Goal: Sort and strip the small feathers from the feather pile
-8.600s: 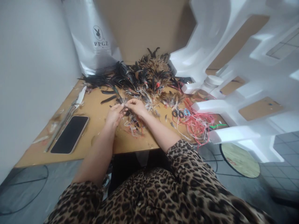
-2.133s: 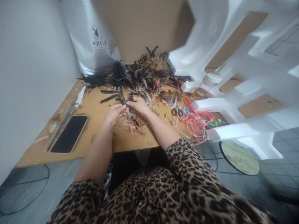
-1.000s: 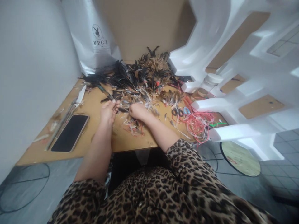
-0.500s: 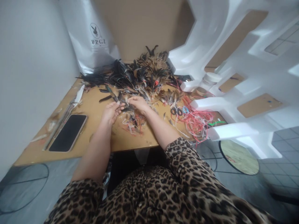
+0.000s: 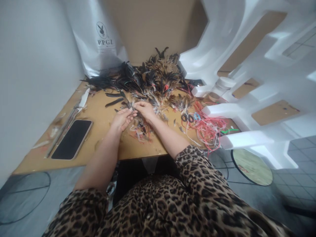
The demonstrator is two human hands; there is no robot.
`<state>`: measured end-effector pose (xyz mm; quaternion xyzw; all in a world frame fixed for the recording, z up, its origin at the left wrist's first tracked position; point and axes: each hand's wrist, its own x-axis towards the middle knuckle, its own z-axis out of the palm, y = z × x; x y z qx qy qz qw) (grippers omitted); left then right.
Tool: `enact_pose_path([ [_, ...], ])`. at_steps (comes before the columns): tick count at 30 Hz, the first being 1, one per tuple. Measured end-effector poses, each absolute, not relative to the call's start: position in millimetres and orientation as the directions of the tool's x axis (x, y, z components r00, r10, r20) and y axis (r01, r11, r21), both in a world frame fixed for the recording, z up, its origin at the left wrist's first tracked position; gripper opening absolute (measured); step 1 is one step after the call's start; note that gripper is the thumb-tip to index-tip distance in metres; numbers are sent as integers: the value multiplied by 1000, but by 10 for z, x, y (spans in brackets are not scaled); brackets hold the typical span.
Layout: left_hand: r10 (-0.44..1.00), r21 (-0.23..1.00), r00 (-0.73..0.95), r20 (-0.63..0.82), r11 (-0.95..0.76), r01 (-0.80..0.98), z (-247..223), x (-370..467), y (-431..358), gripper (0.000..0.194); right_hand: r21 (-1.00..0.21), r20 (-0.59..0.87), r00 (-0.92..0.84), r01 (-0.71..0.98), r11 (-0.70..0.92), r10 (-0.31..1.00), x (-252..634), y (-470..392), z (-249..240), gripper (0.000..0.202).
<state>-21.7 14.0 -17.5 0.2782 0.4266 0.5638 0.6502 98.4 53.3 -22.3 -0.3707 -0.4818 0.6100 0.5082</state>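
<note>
Close together over the table, my left hand and my right hand meet at their fingertips. My left hand pinches brownish-grey feathers whose tips point up and away from me. At the same feathers the thumb and forefinger of my right hand are pressed together; their exact grip is too small to make out. Loose black feathers lie just beyond on the tabletop. Beneath my wrists is a scatter of feather bits and pinkish strands.
A large heap of black and brown feathers lies at the back, before a white bag. Black-handled scissors and tangled red ties are at right, beside white foam. A phone lies at left.
My left hand has moved slightly right, closer to my right hand. The feathers in its fingers have shifted right with it. My right hand has barely moved.
</note>
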Motion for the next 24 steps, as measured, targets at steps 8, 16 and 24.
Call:
enact_pose_path([
  [8,987,884,-20,-158,132,-449,-230,-218,159,8,-965,84,-203,-260,29,976,975,543,-276,20],
  [16,995,960,2,-104,101,-262,-251,-280,152,19,-981,81,-232,-190,37,969,1030,507,-187,26],
  [24,995,939,-24,-101,88,-333,-228,-272,154,13,-970,66,-239,-242,6,969,1007,531,-211,27],
])
